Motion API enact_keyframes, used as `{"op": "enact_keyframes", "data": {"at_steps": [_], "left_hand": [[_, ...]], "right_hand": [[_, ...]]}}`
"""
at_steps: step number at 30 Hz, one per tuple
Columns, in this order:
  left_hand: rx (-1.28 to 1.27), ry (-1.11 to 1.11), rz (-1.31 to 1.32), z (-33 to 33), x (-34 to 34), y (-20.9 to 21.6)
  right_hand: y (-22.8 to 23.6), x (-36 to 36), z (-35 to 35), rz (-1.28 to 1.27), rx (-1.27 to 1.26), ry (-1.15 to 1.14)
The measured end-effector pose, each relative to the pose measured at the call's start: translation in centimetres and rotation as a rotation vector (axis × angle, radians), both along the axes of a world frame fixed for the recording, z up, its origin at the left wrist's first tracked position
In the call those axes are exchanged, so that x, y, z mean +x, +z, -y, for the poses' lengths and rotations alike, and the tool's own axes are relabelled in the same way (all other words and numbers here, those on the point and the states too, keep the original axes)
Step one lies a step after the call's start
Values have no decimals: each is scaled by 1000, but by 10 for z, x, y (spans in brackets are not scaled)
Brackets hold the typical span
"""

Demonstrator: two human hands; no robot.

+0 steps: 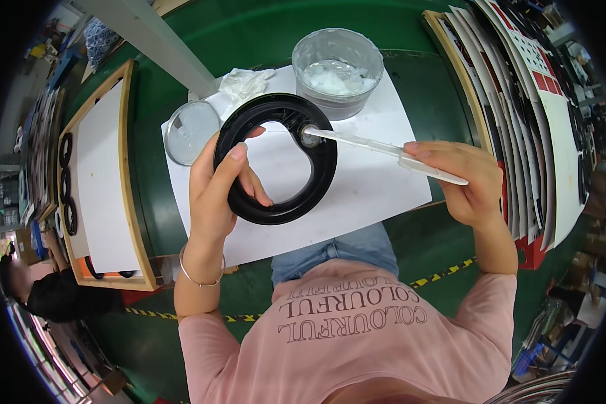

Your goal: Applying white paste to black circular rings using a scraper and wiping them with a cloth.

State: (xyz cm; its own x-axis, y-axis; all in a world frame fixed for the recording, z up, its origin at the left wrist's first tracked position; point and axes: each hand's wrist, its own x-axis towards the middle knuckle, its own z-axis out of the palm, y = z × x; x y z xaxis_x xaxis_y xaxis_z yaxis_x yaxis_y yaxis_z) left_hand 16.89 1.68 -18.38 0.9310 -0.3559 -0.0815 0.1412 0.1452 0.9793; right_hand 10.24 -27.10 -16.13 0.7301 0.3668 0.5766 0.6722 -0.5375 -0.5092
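My left hand (222, 178) grips a black ring-shaped part (323, 176) by its left side, thumb in front and fingers through the opening. In my right hand (464, 176) is a white plastic spatula (370, 143), held by its handle end. The spatula's tip touches a small round recess at the ring's upper right, where some pale, shiny substance shows. Just behind the ring stands a clear tub (340, 101) with white grease (335, 76) in it. A round, translucent lid (192, 132) lies to the left of the ring, beside a crumpled white tissue (246, 82).
White paper (377, 178) covers part of the green table (158, 222). A wood-framed tray (124, 195) with black rings stands at the left. Stacked boards (518, 128) rise at the right. A grey post (151, 40) stands behind the lid. Another person (60, 293) is at far left.
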Motion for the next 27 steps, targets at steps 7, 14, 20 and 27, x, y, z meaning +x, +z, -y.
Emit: {"op": "enact_keyframes", "data": {"at_steps": [7, 14, 20, 27], "left_hand": [[2, -8, 18, 3, -2, 3], [-8, -12, 27, 5, -3, 4], [-1, -9, 29, 6, -6, 4], [-10, -5, 17, 6, -7, 3]], "right_hand": [[-2, -6, 0, -16, -83, -57], [-2, -15, 1, 10, -64, -71], [6, -24, 3, 1, 26, -256], [4, -27, -4, -57, 26, -206]]}}
